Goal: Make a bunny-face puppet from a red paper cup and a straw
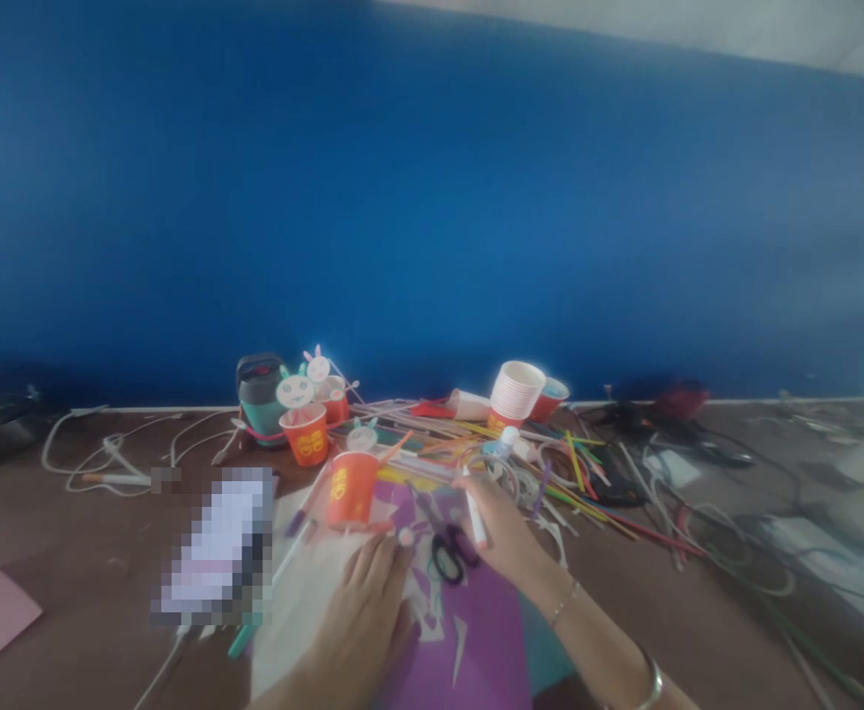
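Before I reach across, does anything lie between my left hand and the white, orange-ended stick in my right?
Yes, scissors with dark looped handles lie on purple paper between your left hand and the stick.

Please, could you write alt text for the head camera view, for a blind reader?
A left hand rests on paper while the right hand holds a white, pen-like stick. Between them, scissors lie on a purple sheet. Beyond stand an orange cup and stacked cups, before a blue wall.

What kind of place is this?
Probably a home craft table: scissors, purple paper with cut scraps, and rabbit-faced orange cups beside a blue wall.
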A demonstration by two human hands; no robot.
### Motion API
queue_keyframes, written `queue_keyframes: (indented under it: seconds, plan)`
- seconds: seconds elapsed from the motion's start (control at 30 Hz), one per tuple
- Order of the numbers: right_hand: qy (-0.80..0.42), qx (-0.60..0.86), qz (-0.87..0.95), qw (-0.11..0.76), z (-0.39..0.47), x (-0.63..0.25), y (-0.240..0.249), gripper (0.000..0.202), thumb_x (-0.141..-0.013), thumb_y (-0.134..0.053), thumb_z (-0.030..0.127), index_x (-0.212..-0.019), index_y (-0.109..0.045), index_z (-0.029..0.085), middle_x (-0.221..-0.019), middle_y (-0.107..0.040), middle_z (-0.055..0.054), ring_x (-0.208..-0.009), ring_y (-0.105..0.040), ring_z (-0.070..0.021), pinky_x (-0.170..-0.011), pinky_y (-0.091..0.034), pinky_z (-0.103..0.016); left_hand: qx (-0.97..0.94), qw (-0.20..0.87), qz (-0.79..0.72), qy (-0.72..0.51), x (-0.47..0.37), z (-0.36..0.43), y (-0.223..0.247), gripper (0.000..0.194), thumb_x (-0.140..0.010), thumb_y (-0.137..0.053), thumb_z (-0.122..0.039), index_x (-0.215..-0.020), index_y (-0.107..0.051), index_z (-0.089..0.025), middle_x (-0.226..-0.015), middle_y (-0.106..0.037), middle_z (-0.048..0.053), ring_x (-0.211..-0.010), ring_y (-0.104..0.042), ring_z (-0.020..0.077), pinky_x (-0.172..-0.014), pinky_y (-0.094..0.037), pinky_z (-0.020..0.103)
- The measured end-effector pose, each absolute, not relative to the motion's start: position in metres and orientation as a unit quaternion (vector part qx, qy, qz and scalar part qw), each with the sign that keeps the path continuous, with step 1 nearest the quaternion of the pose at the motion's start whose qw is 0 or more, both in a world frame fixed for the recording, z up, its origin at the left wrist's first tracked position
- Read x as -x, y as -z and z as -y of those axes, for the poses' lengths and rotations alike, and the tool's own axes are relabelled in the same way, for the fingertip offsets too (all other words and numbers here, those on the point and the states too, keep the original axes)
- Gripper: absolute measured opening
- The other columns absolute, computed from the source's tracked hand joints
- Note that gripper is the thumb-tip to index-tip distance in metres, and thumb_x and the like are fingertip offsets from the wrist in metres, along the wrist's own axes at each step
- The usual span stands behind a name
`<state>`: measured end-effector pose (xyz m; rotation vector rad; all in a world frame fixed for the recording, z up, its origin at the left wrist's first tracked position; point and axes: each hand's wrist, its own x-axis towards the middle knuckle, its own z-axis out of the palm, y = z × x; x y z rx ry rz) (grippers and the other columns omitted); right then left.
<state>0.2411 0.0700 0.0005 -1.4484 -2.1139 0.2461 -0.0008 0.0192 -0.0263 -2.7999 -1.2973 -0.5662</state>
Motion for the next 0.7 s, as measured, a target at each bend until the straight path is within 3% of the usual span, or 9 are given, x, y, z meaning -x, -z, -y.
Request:
queue_keyframes:
  seconds: [0.2,0.3,0.43,0.57,0.7]
  plan:
    - [-0.099,0.557,0.792,0.231,-0.072,-0.237,-0.009,0.057,-0.057,-0.05,0.0,-0.11,-0.055,0.019,-0.098,-0.064,-0.009,-0.097,-0.059,-0.0275,-0.088,-0.044,-0.041,0.885,0.004,0.418,0.206,0.0,-0.019,0.03,0.054,-0.081,-0.047,-0.011,-0.135,-0.045,-0.016,-0.131,-0.057,0.014,-0.123,-0.049,0.0288,-0.102,-0.043,0.045]
    - [-0.106,0.563,0.786,0.232,-0.073,-0.238,-0.008,0.059,-0.055,-0.05,0.001,-0.111,-0.055,0.019,-0.099,-0.064,-0.008,-0.099,-0.058,-0.0276,-0.09,-0.043,-0.042,0.899,-0.013,0.394,0.19,-0.001,-0.017,0.016,0.048,-0.082,-0.047,-0.012,-0.13,-0.05,-0.017,-0.13,-0.057,0.012,-0.122,-0.05,0.0278,-0.101,-0.044,0.043]
    - [-0.12,0.543,0.785,0.274,-0.073,-0.239,-0.007,0.051,-0.06,-0.051,0.004,-0.109,-0.057,0.019,-0.095,-0.064,-0.008,-0.092,-0.059,-0.0266,-0.084,-0.045,-0.04,0.929,-0.05,0.324,0.173,-0.006,-0.015,-0.001,0.038,-0.087,-0.048,-0.018,-0.124,-0.056,-0.017,-0.122,-0.063,0.01,-0.119,-0.051,0.0267,-0.105,-0.04,0.043]
    - [-0.195,0.521,0.755,0.346,-0.063,-0.229,-0.019,0.029,-0.079,-0.049,0.012,-0.106,-0.055,0.02,-0.08,-0.061,-0.003,-0.07,-0.058,-0.0189,-0.069,-0.046,-0.031,0.946,-0.066,0.277,0.156,-0.01,-0.017,-0.005,0.039,-0.091,-0.047,-0.028,-0.128,-0.053,-0.017,-0.125,-0.064,0.009,-0.122,-0.051,0.0274,-0.11,-0.033,0.048]
    - [-0.306,0.487,0.727,0.376,-0.047,-0.21,-0.032,0.018,-0.087,-0.049,0.021,-0.104,-0.052,0.022,-0.084,-0.062,-0.002,-0.072,-0.059,-0.0171,-0.068,-0.048,-0.027,0.955,-0.053,0.248,0.157,-0.011,-0.018,-0.004,0.043,-0.093,-0.046,-0.035,-0.133,-0.049,-0.02,-0.133,-0.059,0.007,-0.128,-0.046,0.0276,-0.113,-0.027,0.051]
